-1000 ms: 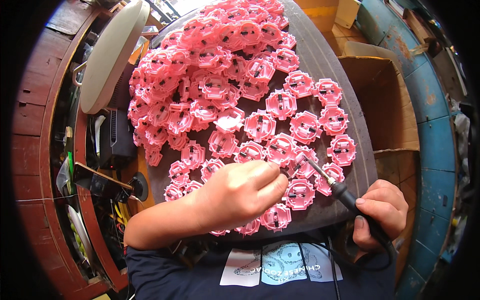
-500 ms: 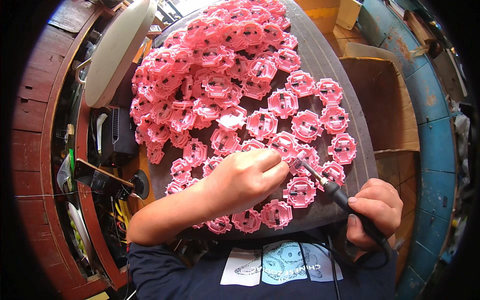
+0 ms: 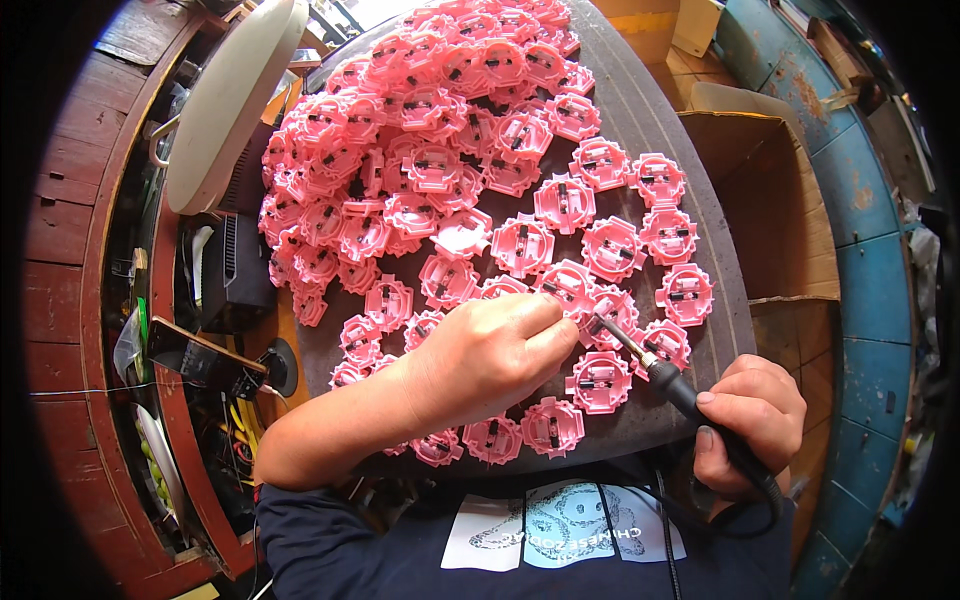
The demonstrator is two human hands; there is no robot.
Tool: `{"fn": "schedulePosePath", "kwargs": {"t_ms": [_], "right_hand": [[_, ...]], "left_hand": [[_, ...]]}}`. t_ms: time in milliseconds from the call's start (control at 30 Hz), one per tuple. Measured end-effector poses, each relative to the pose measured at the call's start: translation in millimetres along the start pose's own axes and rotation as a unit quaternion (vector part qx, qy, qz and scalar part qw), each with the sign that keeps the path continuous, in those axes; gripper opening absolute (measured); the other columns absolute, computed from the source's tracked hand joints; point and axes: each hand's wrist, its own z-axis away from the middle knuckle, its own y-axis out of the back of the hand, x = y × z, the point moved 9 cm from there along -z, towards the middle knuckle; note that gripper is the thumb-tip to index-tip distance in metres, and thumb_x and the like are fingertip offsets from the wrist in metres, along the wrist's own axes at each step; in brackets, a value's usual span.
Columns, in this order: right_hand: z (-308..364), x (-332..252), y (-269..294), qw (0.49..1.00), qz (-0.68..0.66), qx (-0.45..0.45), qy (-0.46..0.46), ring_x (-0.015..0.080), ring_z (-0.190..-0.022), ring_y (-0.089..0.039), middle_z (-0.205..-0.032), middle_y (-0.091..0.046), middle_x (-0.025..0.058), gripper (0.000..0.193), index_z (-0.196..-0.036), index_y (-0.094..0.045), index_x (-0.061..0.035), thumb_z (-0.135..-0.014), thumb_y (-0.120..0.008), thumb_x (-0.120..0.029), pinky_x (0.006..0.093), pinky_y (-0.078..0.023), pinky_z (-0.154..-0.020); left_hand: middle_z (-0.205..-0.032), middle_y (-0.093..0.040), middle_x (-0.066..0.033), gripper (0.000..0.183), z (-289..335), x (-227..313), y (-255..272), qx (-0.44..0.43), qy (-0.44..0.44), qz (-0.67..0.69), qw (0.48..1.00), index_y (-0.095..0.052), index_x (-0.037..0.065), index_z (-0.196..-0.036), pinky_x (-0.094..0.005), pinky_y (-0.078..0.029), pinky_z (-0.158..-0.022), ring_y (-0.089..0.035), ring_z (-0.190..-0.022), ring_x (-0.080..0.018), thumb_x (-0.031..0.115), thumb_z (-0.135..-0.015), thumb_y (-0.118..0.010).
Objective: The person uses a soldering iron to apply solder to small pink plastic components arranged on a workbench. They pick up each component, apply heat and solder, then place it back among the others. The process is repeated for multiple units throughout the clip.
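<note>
My right hand (image 3: 755, 420) is wrapped round the dark handle of a soldering iron (image 3: 675, 388). The iron's metal tip reaches a pink plastic housing (image 3: 612, 308), one of several with small black parts inside. Just left of that tip, my left hand (image 3: 505, 345) is closed in a pinch over the housings. Whatever its fingertips hold is hidden. More pink housings lie spread round both hands, such as one (image 3: 601, 382) just below the tip. A large heap of pink housings (image 3: 400, 130) rises at the far left.
The housings lie on a dark board (image 3: 690, 130). An open cardboard box (image 3: 765, 210) stands to its right, before a blue cabinet (image 3: 875, 350). At left are a pale oval panel (image 3: 235, 110), a black box (image 3: 238, 270) and a phone on a stand (image 3: 200, 352).
Almost nothing differs. The view has shifted very slightly; both hands and the soldering iron keep nearly the same place.
</note>
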Motion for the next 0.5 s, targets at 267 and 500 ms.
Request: {"fn": "schedulePosePath", "kwargs": {"t_ms": [267, 500], "right_hand": [[0.6, -0.2, 0.2, 1.0, 0.002, 0.004, 0.002, 0.0227, -0.05, -0.057, -0.073, -0.065, 0.0115, 0.037, -0.1, -0.071, 0.0023, -0.063, -0.075, -0.003, 0.034, -0.046, -0.047], [1.0, 0.3, -0.5, 1.0, 0.0, 0.009, 0.007, 0.0225, -0.05, -0.057, -0.072, -0.064, 0.011, 0.038, -0.099, -0.071, 0.0022, -0.062, -0.074, -0.003, 0.0338, -0.046, -0.047]], "left_hand": [[-0.094, -0.068, -0.0124, 0.032, -0.8, 0.3, -0.6, 0.0, -0.008, -0.008, 1.0, -0.068, 0.0, -0.107, -0.0404, -0.059, -0.068, -0.071, -0.081, -0.0311, -0.004, -0.078, -0.08], [-0.081, -0.052, -0.0084, 0.015, -3.2, 4.2, 1.8, 0.046, -0.038, -0.028, 0.998, -0.056, 0.004, -0.089, -0.0384, -0.055, -0.06, -0.064, -0.071, -0.0249, 0.008, -0.086, -0.071]]}}
